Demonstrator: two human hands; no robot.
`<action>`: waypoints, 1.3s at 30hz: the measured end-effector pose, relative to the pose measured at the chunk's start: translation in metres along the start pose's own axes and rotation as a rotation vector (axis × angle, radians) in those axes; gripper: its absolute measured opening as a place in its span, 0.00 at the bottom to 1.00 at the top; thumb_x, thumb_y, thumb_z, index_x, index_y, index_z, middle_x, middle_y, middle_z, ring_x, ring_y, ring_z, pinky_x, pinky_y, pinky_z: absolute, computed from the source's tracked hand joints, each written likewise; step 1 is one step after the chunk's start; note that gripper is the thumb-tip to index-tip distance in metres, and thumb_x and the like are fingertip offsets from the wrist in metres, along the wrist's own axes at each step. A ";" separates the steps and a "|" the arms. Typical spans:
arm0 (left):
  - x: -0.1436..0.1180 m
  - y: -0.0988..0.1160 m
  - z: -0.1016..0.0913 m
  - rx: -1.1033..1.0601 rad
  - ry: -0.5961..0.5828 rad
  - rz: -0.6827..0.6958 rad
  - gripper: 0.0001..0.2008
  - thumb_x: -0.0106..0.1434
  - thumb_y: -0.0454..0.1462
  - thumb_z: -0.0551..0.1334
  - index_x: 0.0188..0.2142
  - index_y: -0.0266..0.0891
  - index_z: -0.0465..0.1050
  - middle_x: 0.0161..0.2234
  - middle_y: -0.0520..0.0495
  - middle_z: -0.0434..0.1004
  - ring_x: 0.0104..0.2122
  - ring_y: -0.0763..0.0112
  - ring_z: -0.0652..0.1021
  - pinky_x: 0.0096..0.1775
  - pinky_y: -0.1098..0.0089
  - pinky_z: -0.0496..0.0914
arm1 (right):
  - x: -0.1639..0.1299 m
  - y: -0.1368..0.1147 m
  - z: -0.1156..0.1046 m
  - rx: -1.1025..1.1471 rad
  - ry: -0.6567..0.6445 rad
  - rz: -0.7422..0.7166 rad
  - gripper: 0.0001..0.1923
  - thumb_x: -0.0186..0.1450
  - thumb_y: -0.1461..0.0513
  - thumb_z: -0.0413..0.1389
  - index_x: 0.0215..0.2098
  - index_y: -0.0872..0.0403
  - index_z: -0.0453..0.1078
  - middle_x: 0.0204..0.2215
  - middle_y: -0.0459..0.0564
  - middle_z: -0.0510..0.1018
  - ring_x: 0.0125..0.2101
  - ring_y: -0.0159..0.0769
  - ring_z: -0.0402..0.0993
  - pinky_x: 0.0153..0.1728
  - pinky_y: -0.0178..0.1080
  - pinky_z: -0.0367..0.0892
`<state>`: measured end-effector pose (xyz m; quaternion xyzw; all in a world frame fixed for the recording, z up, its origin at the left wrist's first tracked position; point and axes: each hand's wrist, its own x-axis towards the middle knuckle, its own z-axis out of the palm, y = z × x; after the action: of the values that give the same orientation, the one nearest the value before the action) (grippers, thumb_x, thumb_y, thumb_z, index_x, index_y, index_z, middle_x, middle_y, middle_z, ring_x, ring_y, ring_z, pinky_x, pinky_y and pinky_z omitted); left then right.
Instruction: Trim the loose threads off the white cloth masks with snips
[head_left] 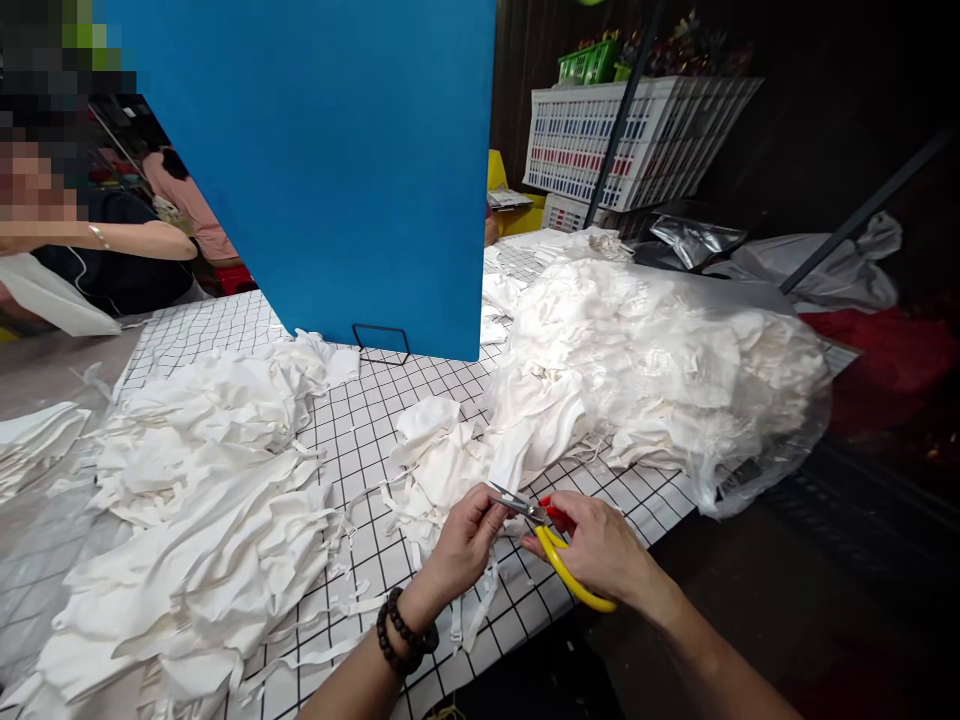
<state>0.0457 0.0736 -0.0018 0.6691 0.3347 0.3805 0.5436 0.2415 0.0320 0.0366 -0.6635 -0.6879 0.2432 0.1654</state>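
Right hand (600, 545) is closed around the handles of the scissors (537, 514), of which one handle is yellow and the other is red. These scissors are in the air above the near edge of the table (352, 430), and their blades point to the left, toward the fingertips of the other hand. The two blades look a little parted.

Left hand (466, 540) has its thumb and fingers pressed together just beside the blade tips; what is between them is too small and hidden, so I cannot tell it. Dark beaded bracelets (397, 635) are around this wrist. Under the hands, some thin white strips (480, 610) lie on the table, whose cover is white with black grid lines.

Just beyond the left hand is a loose heap of white cloth pieces (442, 460), and it reaches to a clear plastic bag (712, 350) full of similar white pieces. A larger white pile (210, 500) spreads on the left side of the table. Behind it stands a tall blue board (337, 170), with a black wire stand (382, 345) at its foot. At the far right there is a white plastic crate (600, 140). On the left, another person in a dark top (135, 250) holds some white material (56, 295).
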 end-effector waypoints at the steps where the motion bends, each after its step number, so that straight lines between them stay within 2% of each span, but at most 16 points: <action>1: 0.000 0.000 0.000 0.001 -0.001 -0.004 0.11 0.70 0.40 0.54 0.35 0.38 0.71 0.34 0.47 0.72 0.35 0.70 0.71 0.39 0.71 0.66 | 0.000 0.001 0.000 -0.009 -0.001 -0.001 0.15 0.56 0.49 0.61 0.32 0.50 0.71 0.26 0.45 0.77 0.27 0.36 0.70 0.27 0.35 0.58; 11: -0.001 0.006 -0.007 0.041 -0.070 -0.009 0.12 0.70 0.41 0.54 0.35 0.37 0.72 0.32 0.49 0.70 0.32 0.72 0.70 0.36 0.72 0.64 | 0.002 0.004 0.000 -0.067 0.041 -0.071 0.15 0.55 0.49 0.61 0.27 0.51 0.68 0.22 0.43 0.74 0.23 0.32 0.66 0.24 0.33 0.54; 16: 0.000 0.004 -0.006 -0.022 -0.033 -0.071 0.13 0.69 0.43 0.55 0.35 0.37 0.73 0.31 0.48 0.69 0.32 0.71 0.69 0.36 0.71 0.64 | 0.004 0.013 0.009 0.049 0.094 -0.121 0.18 0.56 0.50 0.61 0.21 0.53 0.64 0.17 0.41 0.67 0.19 0.29 0.60 0.22 0.33 0.51; 20: -0.009 0.017 -0.022 -0.132 0.125 -0.042 0.12 0.68 0.42 0.57 0.33 0.38 0.74 0.31 0.48 0.66 0.32 0.70 0.68 0.36 0.71 0.64 | 0.013 0.040 0.010 0.343 0.189 -0.035 0.18 0.56 0.50 0.62 0.24 0.53 0.64 0.18 0.40 0.65 0.20 0.30 0.60 0.21 0.32 0.56; 23: -0.030 0.040 -0.051 -0.205 0.315 0.069 0.09 0.67 0.39 0.58 0.33 0.40 0.75 0.33 0.47 0.66 0.35 0.68 0.68 0.38 0.71 0.64 | 0.026 0.056 0.008 0.496 0.288 0.062 0.18 0.57 0.48 0.62 0.33 0.53 0.68 0.24 0.44 0.72 0.25 0.34 0.68 0.28 0.35 0.65; 25: -0.046 0.054 -0.073 -0.254 0.442 0.129 0.07 0.66 0.38 0.59 0.33 0.40 0.75 0.33 0.47 0.66 0.35 0.68 0.68 0.37 0.72 0.65 | 0.035 0.057 0.008 0.554 0.305 0.053 0.20 0.58 0.48 0.60 0.39 0.54 0.70 0.29 0.48 0.75 0.29 0.36 0.70 0.32 0.37 0.67; 27: -0.061 0.065 -0.091 -0.280 0.543 0.167 0.06 0.64 0.37 0.60 0.33 0.39 0.75 0.32 0.46 0.66 0.35 0.68 0.67 0.35 0.74 0.65 | 0.044 0.047 0.012 0.594 0.268 -0.005 0.20 0.59 0.49 0.59 0.42 0.55 0.69 0.32 0.49 0.74 0.30 0.35 0.70 0.34 0.37 0.67; 30: -0.078 0.071 -0.109 -0.292 0.636 0.204 0.05 0.62 0.36 0.62 0.31 0.37 0.75 0.30 0.46 0.66 0.34 0.69 0.67 0.36 0.75 0.66 | 0.058 0.021 0.026 0.588 0.108 -0.091 0.20 0.60 0.52 0.59 0.46 0.54 0.68 0.33 0.47 0.74 0.30 0.32 0.69 0.33 0.35 0.67; 33: -0.090 0.069 -0.119 -0.324 0.714 0.214 0.06 0.60 0.36 0.62 0.29 0.36 0.73 0.29 0.46 0.66 0.34 0.69 0.67 0.36 0.75 0.66 | 0.076 0.000 0.044 0.530 -0.005 -0.113 0.15 0.57 0.57 0.60 0.42 0.52 0.69 0.31 0.44 0.74 0.27 0.31 0.67 0.31 0.34 0.65; 36: -0.102 0.068 -0.129 -0.346 0.798 0.233 0.05 0.59 0.35 0.62 0.28 0.36 0.72 0.28 0.47 0.64 0.33 0.70 0.66 0.35 0.75 0.66 | 0.096 -0.005 0.054 0.517 -0.010 -0.102 0.12 0.55 0.60 0.60 0.37 0.53 0.70 0.30 0.45 0.74 0.30 0.33 0.68 0.32 0.36 0.65; 39: -0.110 0.069 -0.140 -0.369 0.822 0.251 0.06 0.57 0.36 0.62 0.25 0.36 0.69 0.27 0.48 0.62 0.30 0.71 0.64 0.31 0.75 0.65 | 0.112 0.000 0.046 0.554 -0.027 -0.097 0.17 0.55 0.58 0.60 0.41 0.54 0.68 0.33 0.46 0.75 0.33 0.35 0.70 0.35 0.37 0.66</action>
<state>-0.1277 0.0318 0.0665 0.3903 0.3657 0.7299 0.4256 0.2089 0.1383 -0.0126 -0.5561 -0.6281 0.4227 0.3428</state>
